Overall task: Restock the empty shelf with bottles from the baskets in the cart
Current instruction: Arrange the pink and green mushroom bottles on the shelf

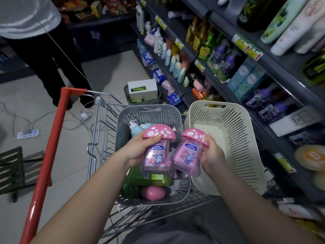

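Tiled floor (26, 95), loose cables (73, 124), packed shelves (284, 74) on the right. Over the cart (52, 138), left hand (137, 151) grips a mushroom-cap bottle (156, 154), right hand (213, 156) its twin (188, 155).

Person is wearing dark grey legwear (175, 231); forearms (91, 187) are showing bare up from left hand (138, 152) and right hand (213, 158).
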`<move>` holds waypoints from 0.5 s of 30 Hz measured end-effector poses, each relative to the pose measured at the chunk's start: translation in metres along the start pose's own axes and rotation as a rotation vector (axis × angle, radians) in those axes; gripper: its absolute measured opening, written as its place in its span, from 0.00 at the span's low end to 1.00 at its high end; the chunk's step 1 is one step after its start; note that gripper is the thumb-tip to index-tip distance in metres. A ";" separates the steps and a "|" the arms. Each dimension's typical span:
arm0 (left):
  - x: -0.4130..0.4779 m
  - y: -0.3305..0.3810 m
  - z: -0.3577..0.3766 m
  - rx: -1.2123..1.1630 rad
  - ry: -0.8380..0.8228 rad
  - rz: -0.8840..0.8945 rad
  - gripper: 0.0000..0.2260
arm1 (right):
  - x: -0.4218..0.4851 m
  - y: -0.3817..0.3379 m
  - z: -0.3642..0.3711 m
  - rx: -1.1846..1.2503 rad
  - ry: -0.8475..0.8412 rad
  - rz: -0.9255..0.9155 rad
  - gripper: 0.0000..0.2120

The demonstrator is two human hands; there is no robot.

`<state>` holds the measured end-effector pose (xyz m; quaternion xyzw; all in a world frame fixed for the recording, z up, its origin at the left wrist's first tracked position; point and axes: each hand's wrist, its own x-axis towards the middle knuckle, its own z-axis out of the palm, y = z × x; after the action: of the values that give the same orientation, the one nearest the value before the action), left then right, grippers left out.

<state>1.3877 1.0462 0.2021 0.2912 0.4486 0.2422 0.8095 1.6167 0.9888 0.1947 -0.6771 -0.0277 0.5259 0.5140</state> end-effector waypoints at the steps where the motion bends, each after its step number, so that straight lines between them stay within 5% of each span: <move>1: 0.000 0.002 0.002 0.004 -0.008 -0.005 0.23 | -0.002 -0.001 -0.004 0.053 0.028 0.052 0.17; 6: 0.002 0.006 0.028 0.073 -0.026 0.053 0.25 | -0.018 -0.009 -0.022 0.236 -0.147 0.233 0.28; 9: 0.004 0.006 0.054 0.087 -0.058 0.057 0.25 | -0.034 -0.023 -0.032 0.195 -0.299 0.255 0.27; 15: 0.006 -0.002 0.108 0.104 -0.100 0.026 0.26 | -0.045 -0.047 -0.100 0.142 -0.257 -0.026 0.25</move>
<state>1.4845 1.0212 0.2437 0.3505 0.4157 0.2143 0.8114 1.6945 0.9178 0.2519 -0.5658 -0.0647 0.6020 0.5597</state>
